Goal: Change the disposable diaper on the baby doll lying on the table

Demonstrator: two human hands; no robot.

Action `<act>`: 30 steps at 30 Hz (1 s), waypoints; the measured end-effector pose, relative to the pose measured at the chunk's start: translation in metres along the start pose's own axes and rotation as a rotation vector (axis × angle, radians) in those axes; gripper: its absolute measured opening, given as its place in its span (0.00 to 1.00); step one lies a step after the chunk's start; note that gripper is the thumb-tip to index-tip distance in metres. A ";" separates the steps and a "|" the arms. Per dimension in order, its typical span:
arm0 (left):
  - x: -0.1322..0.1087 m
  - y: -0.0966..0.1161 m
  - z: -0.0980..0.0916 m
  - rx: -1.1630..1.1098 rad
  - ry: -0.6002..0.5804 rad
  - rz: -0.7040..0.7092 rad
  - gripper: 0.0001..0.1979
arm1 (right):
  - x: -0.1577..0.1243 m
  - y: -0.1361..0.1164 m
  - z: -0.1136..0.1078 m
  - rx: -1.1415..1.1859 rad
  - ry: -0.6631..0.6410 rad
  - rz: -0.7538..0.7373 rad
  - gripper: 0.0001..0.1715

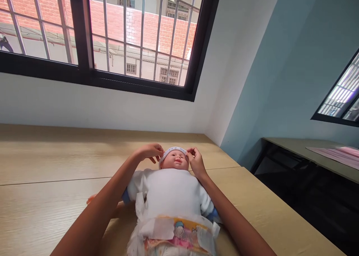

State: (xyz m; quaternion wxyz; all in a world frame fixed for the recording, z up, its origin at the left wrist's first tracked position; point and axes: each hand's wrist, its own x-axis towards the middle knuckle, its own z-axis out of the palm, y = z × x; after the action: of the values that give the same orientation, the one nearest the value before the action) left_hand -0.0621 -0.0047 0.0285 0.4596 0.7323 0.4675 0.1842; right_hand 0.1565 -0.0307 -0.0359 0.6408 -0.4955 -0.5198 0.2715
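Doll (171, 185) lies on its back on a wooden table (50, 155), with the head away from the person and the face up. Its legs are cut off by the bottom edge of the view, and the left forearm of the person covers one small doll hand (91, 199) almost fully. A white top (179, 196) covers the body, and a printed diaper (176, 235) with white tape sits below it. Both arms of the person come from the bottom corners and reach forward along the doll's sides, with the elbows out of view. The left hand (150, 153) is bent over the doll's head from the side, and its fingers (158, 148) lie on the edge of a white and blue band (172, 151) around the head. The thumb of this hand is hidden, so I cannot tell how tight this grip is. The right hand (196, 162) is at the other side of the head, and its thumb and finger make a narrow pinch on the band's end. Behind the table is a barred window (140, 35).
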 end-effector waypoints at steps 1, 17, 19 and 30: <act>0.002 -0.001 0.000 0.001 0.007 0.004 0.08 | 0.000 -0.001 0.000 -0.008 0.001 -0.001 0.08; 0.002 0.000 -0.005 0.003 -0.004 0.090 0.14 | -0.001 -0.006 -0.002 -0.080 0.016 0.020 0.10; 0.004 0.002 -0.004 0.065 0.025 0.093 0.12 | -0.002 -0.007 -0.002 -0.082 0.023 0.018 0.09; 0.005 0.012 0.007 0.356 0.142 0.161 0.08 | 0.000 -0.004 -0.003 -0.097 0.026 0.030 0.09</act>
State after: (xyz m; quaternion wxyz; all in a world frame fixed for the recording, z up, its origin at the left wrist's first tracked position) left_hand -0.0490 -0.0057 0.0340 0.2725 0.8221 0.4640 0.1859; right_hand 0.1583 -0.0332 -0.0317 0.6184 -0.5373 -0.5166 0.2492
